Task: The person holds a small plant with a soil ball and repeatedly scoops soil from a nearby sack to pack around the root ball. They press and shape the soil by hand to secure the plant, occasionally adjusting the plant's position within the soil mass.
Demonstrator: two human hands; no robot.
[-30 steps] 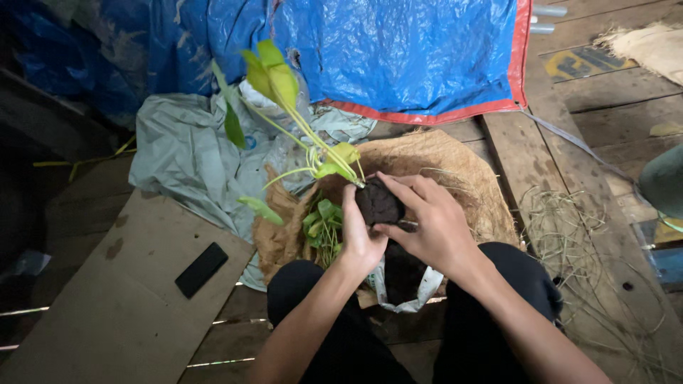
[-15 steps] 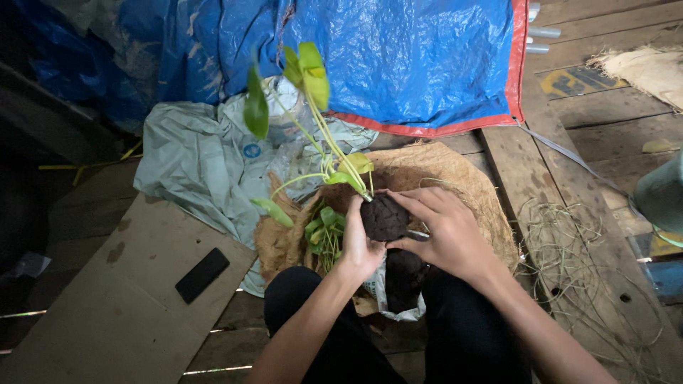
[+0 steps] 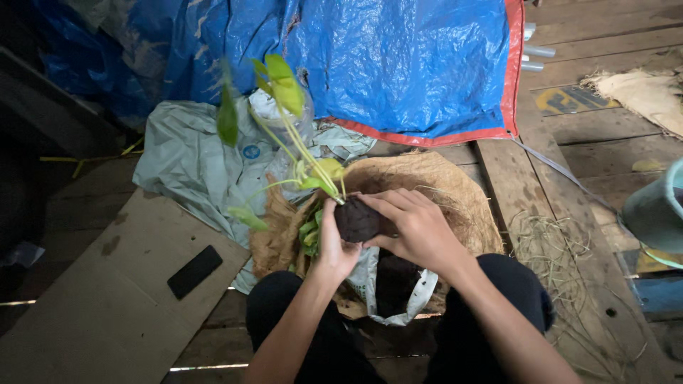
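The person cups a dark, rounded ball of soil (image 3: pixel 356 219) between both hands, held above the lap and over a brown coconut-fibre mat (image 3: pixel 455 192) spread on the wooden plank floor (image 3: pixel 583 135). The left hand (image 3: pixel 333 245) presses its curled fingers against the ball's near side; the right hand (image 3: pixel 416 227) wraps its fingers over the top and far side. Thin pale-green stems with yellow-green leaves (image 3: pixel 284 85) rise from the ball and lean away. The likely risks: too hard a squeeze could crumble the soil — loose bits would drop into the open white plastic bag of dark soil (image 3: pixel 395 284) below — and the long stems look liable to snap where they meet the ball if it is tilted sharply.
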